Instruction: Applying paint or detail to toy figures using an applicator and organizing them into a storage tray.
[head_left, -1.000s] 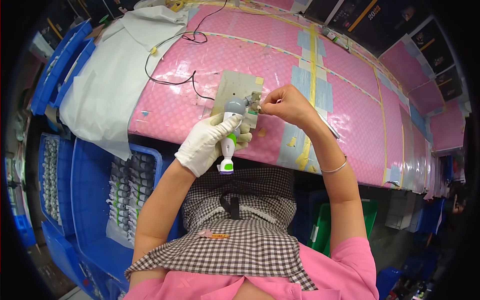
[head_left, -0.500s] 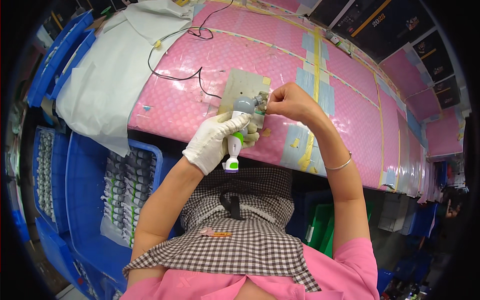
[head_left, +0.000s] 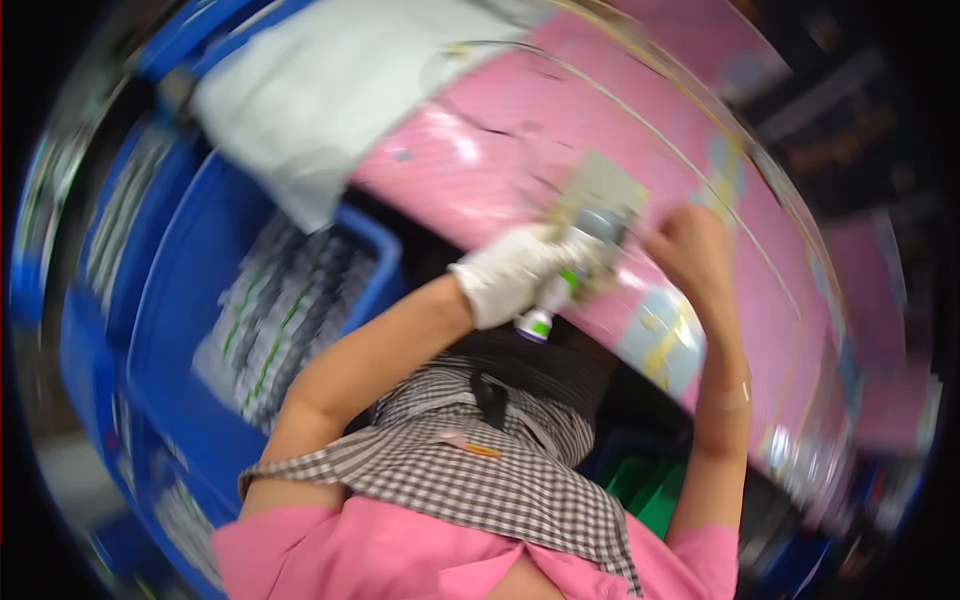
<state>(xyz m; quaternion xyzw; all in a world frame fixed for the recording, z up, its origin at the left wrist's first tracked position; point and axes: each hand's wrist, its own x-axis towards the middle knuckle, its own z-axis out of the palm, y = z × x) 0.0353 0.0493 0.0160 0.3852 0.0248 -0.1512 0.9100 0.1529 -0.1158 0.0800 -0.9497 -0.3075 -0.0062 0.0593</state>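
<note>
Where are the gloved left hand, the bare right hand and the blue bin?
gloved left hand (head_left: pixel 508 285), head view, back of the white glove.
bare right hand (head_left: pixel 692 250), head view, back of the hand.
blue bin (head_left: pixel 185 300), head view, inner wall.

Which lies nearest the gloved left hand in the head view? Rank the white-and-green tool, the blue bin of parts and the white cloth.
From the left hand:
1. White-and-green tool: in its grip, over the pink table's near edge.
2. Blue bin of parts: to the person's left, below the table edge.
3. White cloth: farthest, on the table's far left.
</note>
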